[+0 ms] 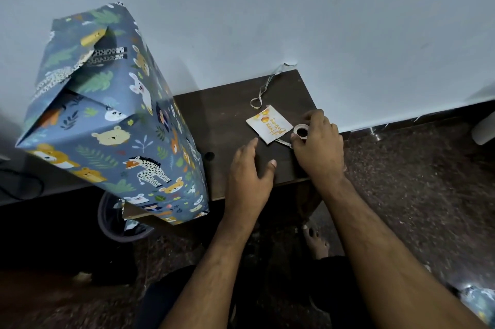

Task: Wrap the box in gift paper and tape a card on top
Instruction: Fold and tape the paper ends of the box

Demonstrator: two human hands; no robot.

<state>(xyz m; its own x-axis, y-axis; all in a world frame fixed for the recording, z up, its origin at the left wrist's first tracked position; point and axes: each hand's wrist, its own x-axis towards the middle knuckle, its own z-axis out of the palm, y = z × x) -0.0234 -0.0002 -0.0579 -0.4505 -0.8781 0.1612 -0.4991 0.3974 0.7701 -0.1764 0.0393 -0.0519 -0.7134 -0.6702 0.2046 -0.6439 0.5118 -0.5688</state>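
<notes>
We look down on a small dark table (227, 114) set against a pale wall (321, 20). On the table's left part stands the box (112, 114), tall and upright, fully covered in blue gift paper printed with cartoon animals and leaves; its folded top flaps meet in a seam, and its lower corner overhangs the table's near edge.

To the right of the box, on the table's far right part, the card (269, 124) lies flat. It is white with orange balloons and orange script that we read as "Happy Birthday", upside down from our side. Just beyond the card, toward the wall, a thin curled strip (261, 94) lies on the table, one end running up to the wall.

Our right hand (317, 146) sits at the card's right edge, fingers and thumb curled round a small tape roll (301, 131), which touches that edge of the card. Our left hand (250, 176) hovers over the table's near edge between box and card, fingers spread and relaxed, holding nothing.

Below the table we see speckled floor (415, 194) and a bare foot (317, 241).
</notes>
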